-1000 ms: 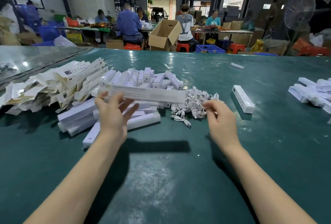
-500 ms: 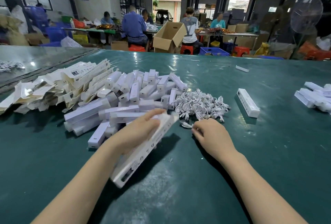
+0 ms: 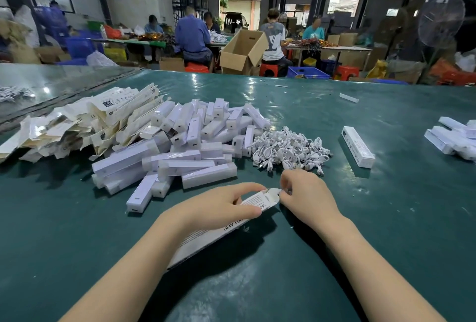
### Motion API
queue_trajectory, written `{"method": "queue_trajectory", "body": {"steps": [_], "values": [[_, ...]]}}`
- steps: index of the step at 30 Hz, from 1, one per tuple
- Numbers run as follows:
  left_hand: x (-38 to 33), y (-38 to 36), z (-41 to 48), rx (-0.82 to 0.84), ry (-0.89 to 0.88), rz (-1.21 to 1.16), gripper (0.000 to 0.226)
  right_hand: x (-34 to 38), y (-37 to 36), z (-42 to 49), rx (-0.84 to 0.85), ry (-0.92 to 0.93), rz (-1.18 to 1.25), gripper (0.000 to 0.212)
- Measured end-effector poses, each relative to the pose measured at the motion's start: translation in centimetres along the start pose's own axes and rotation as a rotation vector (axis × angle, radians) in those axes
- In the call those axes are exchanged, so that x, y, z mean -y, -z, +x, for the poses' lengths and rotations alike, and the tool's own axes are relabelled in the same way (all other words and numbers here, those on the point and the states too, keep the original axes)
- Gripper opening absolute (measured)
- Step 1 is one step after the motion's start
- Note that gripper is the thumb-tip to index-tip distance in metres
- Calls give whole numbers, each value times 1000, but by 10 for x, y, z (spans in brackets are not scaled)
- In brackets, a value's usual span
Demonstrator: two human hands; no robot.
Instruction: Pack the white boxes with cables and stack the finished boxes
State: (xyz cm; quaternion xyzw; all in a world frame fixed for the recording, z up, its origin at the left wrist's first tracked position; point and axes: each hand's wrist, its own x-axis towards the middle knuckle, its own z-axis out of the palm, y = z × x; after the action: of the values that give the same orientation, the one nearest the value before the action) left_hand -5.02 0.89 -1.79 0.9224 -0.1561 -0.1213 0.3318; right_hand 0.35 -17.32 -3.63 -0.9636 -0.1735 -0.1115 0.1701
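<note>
A dark green surface [image 3: 347,231] fills most of the frame, with workers seated at tables in the dim hall behind. At lower centre the left hand [image 3: 219,208] grips a long white box [image 3: 206,236] lying diagonally. The right hand [image 3: 306,192], fingers curled, pinches the flap [image 3: 273,192] at the box's open upper end. Just above lies a heap of white cables [image 3: 288,146], with a pile of boxes [image 3: 180,146] to its left, flat cartons [image 3: 77,120] at upper left and a single closed box [image 3: 358,146] at right.

Bare left forearm [image 3: 134,265] and bare right forearm [image 3: 365,257], bare left hand [image 3: 216,208] and right hand [image 3: 306,198], slim fingers [image 3: 244,187].
</note>
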Motion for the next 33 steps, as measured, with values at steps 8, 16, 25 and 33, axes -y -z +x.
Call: {"method": "queue_trajectory", "body": {"steps": [8,16,25,33], "values": [[-5,-3,-1,67,17,79,50,-3,8,-2,-81,116,35,5],[-4,-1,-3,56,20,23,51,18,18,-9,-204,-82,1067,34],[-1,6,-5,16,14,-3,51,26,10,-11,-199,-39,1033,33],[1,12,-4,-94,20,-131,41,38,2,-16,-239,-10,975,33]]}}
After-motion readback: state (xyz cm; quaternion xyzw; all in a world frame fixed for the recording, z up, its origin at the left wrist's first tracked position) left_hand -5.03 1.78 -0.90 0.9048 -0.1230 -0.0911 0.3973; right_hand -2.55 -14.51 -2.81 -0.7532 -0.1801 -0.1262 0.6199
